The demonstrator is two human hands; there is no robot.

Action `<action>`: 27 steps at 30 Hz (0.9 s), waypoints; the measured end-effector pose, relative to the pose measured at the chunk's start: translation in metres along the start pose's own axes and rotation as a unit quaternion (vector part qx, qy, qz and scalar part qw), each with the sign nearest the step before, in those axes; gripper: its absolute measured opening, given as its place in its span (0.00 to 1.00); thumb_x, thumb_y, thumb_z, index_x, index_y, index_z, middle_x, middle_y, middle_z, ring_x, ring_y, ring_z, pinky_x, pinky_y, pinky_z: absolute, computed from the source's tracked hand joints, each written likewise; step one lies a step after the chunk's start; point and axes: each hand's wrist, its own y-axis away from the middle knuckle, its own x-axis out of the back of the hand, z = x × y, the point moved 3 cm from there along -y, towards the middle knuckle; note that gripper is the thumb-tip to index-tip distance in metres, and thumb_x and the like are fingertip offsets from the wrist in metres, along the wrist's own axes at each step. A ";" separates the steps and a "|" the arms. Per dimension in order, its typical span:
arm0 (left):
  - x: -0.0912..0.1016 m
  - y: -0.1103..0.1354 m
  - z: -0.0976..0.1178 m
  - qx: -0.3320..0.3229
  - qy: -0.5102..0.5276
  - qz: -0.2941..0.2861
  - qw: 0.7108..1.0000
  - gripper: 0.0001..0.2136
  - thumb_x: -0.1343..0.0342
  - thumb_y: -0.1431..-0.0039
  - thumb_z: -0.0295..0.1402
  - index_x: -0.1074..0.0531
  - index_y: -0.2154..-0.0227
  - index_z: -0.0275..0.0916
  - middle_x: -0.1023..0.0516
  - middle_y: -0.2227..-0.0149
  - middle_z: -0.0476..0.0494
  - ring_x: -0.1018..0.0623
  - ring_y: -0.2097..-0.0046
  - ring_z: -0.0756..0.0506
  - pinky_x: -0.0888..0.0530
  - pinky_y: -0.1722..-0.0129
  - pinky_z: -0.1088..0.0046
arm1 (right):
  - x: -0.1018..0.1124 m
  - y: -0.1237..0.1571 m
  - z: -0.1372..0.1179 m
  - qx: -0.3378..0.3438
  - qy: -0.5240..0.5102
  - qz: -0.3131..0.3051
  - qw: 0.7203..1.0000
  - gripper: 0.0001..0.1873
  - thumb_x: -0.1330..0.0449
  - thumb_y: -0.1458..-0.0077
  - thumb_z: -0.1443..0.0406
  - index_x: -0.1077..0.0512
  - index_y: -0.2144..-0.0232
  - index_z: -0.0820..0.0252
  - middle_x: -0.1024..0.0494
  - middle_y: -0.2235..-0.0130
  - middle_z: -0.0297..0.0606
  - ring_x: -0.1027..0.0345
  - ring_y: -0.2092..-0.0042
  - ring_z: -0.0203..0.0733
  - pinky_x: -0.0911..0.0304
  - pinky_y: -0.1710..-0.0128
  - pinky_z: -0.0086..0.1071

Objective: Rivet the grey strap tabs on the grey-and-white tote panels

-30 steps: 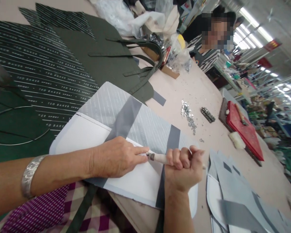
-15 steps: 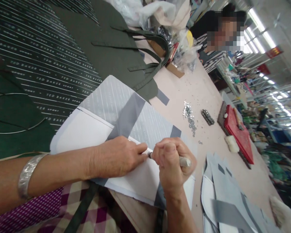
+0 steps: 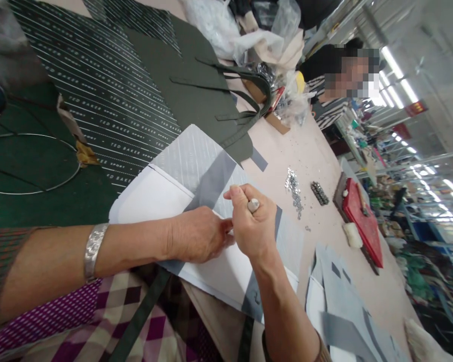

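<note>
I see the right hand (image 3: 252, 223) closed around a pale tool (image 3: 253, 205), whose end rises near the thumb. The left hand (image 3: 198, 234), just beside, rests on the panel (image 3: 166, 196) lying under both hands; whether it pinches something, I cannot tell. Seam (image 3: 169, 180) and grey bands (image 3: 216, 178) are already on the panel; the work between the hands seems unfinished. Beyond the right hand, metal bits (image 3: 294, 191) lie loose on the table (image 3: 279, 148)

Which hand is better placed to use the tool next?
Probably the right hand: it grips the tool, whose pale end pokes out. The left hand lies on the panel.
</note>
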 end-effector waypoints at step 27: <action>0.021 0.002 0.006 0.011 -0.022 0.069 0.997 0.05 0.50 0.41 0.24 0.32 0.68 0.40 0.24 0.68 0.48 0.23 0.70 0.46 0.32 0.72 0.70 | 0.077 0.193 0.016 -0.289 0.266 -0.019 0.919 0.26 0.31 0.56 0.58 0.22 0.52 0.54 0.20 0.74 0.40 0.26 0.71 0.51 0.36 0.71 0.35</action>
